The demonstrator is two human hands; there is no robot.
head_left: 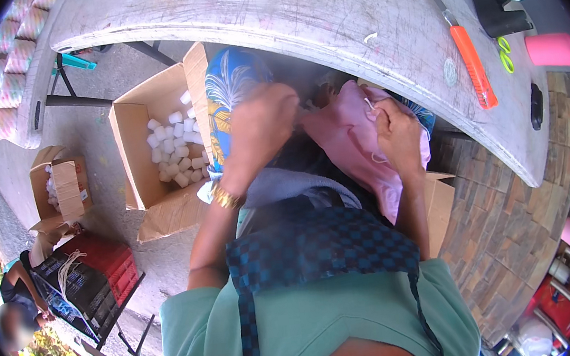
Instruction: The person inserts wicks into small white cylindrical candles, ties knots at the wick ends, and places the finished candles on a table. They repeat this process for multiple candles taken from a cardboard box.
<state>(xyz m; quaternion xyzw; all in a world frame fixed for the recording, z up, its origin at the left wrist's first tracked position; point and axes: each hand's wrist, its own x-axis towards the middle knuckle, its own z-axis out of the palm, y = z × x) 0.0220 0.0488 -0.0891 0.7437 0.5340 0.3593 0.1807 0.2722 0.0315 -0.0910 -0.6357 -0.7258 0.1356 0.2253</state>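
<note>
My left hand (266,121) is closed, its fingertips slightly blurred and turned down near the left end of a pink cloth (340,120). What it pinches, if anything, I cannot make out. My right hand (397,135) grips the right part of this cloth, thumb and fingers bent together. A thin white cord or strip shows at its fingertips. The pink cloth hangs in folds over my lap. Beneath my left wrist lies a grey-blue cloth (292,182). A blue fabric with white and yellow leaf print (229,79) is just beyond the left hand.
Left stands an open cardboard box (131,118) of white cylinders (174,144), and a smaller box (80,175) behind. The worn table (266,3) ahead holds an orange-handled knife (471,64), green-handled scissors (506,54) and a pink tumbler (555,50). Another person (22,289) is beside black-and-red crates (81,290).
</note>
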